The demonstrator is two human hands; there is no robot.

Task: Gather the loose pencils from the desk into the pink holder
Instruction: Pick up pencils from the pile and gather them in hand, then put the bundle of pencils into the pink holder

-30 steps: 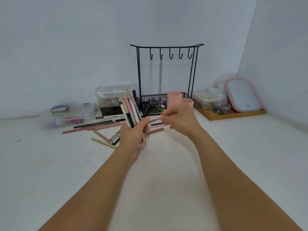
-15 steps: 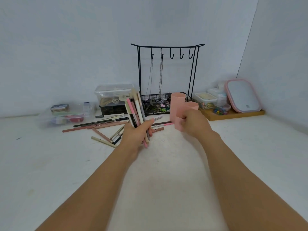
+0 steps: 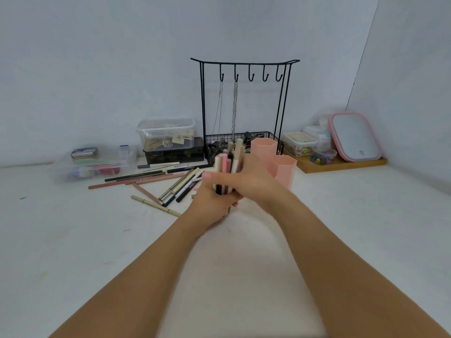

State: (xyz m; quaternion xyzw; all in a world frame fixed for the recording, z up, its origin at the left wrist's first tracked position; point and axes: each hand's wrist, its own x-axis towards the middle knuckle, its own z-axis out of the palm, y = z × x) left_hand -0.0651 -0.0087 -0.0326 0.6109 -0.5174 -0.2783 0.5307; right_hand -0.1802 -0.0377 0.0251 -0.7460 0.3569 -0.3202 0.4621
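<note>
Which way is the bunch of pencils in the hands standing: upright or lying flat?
Upright. The bunch of pencils points upward, gripped by the left hand and the right hand.

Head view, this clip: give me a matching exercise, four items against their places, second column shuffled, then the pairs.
Items:
1. bundle of pencils
2. pink holder
3. pink-framed mirror
4. chains

Places:
A. leaning at the wall on the wooden tray
B. hanging from the black rack's hooks
C. upright in both hands' grip
D. on the desk before the wire basket

Pairs: 1-C, 2-D, 3-A, 4-B
</note>
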